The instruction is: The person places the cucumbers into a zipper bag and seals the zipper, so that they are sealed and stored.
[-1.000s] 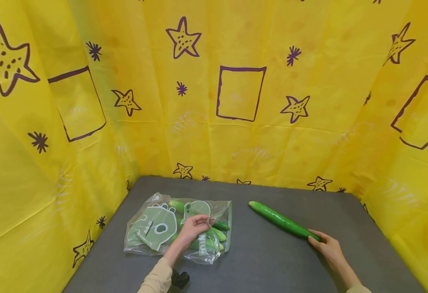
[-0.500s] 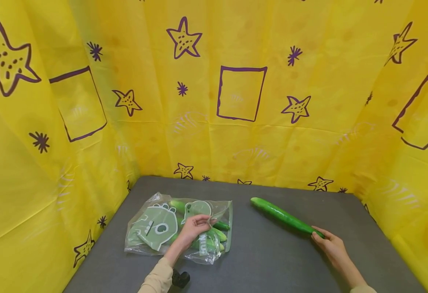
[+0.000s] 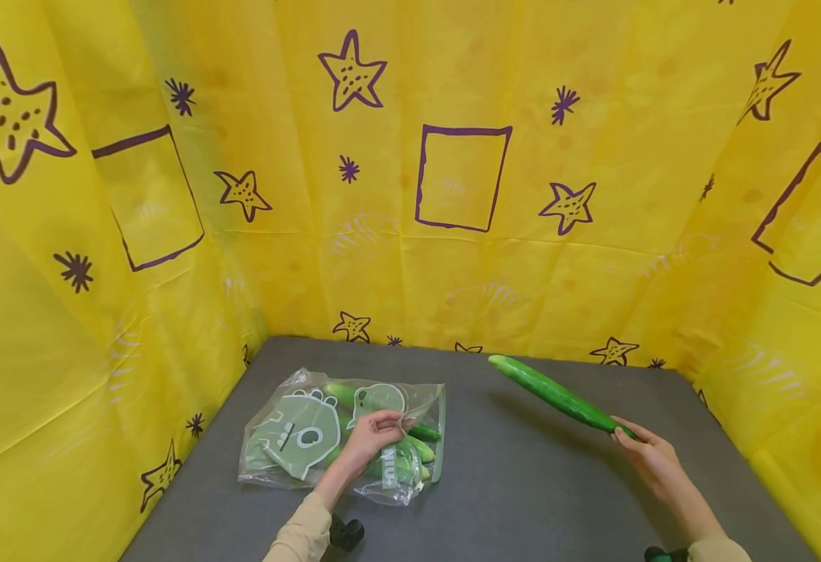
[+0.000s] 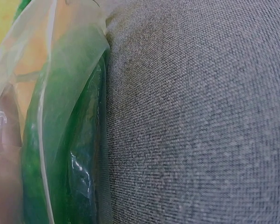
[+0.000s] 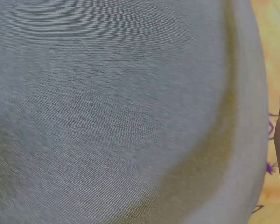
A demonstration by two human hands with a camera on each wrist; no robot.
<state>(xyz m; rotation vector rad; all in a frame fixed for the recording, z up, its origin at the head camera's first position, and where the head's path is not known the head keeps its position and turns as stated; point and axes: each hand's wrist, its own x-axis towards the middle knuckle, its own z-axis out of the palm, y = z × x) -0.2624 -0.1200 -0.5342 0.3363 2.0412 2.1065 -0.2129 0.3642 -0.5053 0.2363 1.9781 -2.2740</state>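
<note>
My right hand (image 3: pixel 652 460) grips a long green cucumber (image 3: pixel 558 396) by its near end. The cucumber is off the table, its pale far tip tilted up and to the left, and a shadow lies beneath it. With thumb and fingers my left hand (image 3: pixel 375 437) pinches the upper layer of a clear plastic bag (image 3: pixel 291 476) near its right edge. Several cucumbers (image 3: pixel 421 450) lie inside that bag, partly covered by its green cartoon print. In the left wrist view the clear film covers a green cucumber (image 4: pixel 56 121). The right wrist view shows only a sliver of hand.
A grey cloth-covered table (image 3: pixel 495 499) extends under everything. Yellow curtains (image 3: pixel 382 273) printed with purple stars close it in at the back and both sides. A black wrist device (image 3: pixel 346 535) sits by the left sleeve.
My right hand has lifted the cucumber off the table, moving up and slightly to the right. The left hand and the bag have stayed put.
</note>
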